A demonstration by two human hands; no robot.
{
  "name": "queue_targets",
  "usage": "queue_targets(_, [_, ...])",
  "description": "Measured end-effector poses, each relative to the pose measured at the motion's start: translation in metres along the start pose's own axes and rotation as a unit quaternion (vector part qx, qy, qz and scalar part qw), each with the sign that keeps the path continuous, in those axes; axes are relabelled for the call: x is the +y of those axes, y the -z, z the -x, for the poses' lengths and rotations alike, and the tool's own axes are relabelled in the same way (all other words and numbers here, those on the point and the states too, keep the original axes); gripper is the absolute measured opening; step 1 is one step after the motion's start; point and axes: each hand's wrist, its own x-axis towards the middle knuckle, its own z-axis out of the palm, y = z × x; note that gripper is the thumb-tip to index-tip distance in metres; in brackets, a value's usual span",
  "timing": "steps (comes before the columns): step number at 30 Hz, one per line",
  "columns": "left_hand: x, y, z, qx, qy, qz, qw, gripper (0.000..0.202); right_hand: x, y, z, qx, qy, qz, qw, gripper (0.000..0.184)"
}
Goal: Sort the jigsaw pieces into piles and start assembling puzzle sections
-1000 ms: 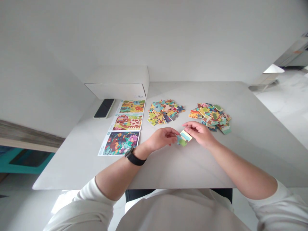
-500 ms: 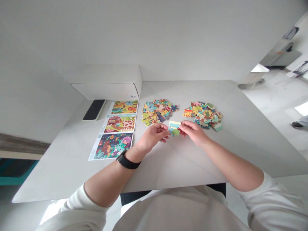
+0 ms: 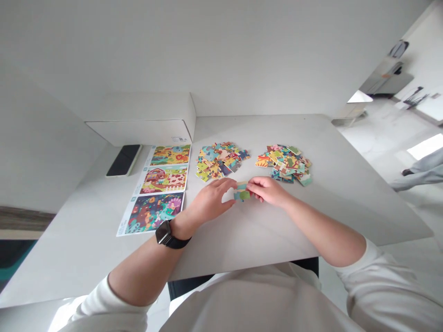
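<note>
Between my hands are small joined puzzle pieces in pale blue, cream and green, low over the table. My right hand is closed, pinching their right side between thumb and fingers. My left hand, wearing a black watch, curves around their left side with thumb and fingers apart. Whether its fingertips touch the upper edge I cannot tell. Just beyond my left hand lies a heap of puzzle pieces, and a second heap lies beyond my right hand.
A sheet with three printed pictures lies left of my left hand. Past it are a phone and a white box against the wall. At the far right, a person's leg shows beyond the table.
My left thumb and fingers have spread apart from their grip on the pieces. The pieces have tilted and come slightly lower, still in my right hand. The view has shifted a little.
</note>
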Motion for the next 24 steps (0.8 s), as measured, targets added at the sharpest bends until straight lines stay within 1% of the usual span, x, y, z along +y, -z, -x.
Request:
queue_targets(3, [-0.003,0.007,0.003,-0.015,0.025,-0.044,0.999,0.041,-0.001,0.004,0.001,0.015,0.012,0.016,1.000,0.035])
queue_targets(7, [-0.010,0.012,0.008,-0.057,0.074,-0.121,0.988,0.042,-0.001,0.013,0.002,0.041,0.017,0.023,0.999,0.030])
queue_targets(11, [-0.014,0.009,0.010,-0.094,0.075,-0.150,0.981,0.039,0.002,0.020,0.003,0.053,0.020,0.025,0.998,0.027])
queue_targets(13, [-0.013,0.009,0.010,-0.088,0.073,-0.154,0.981,0.037,0.002,0.020,0.003,0.051,0.018,0.031,0.998,0.026])
queue_targets(17, [-0.012,0.009,0.008,-0.057,0.067,-0.141,0.986,0.033,0.001,0.017,0.004,0.032,0.022,0.061,0.997,0.025])
queue_targets(21, [-0.014,0.005,0.006,-0.076,0.058,-0.140,0.985,0.030,-0.002,0.014,0.005,-0.001,0.048,0.085,0.995,0.024])
queue_targets(24, [-0.014,0.001,0.005,-0.079,0.055,-0.142,0.985,0.029,-0.003,0.013,0.006,-0.011,0.057,0.101,0.993,0.023])
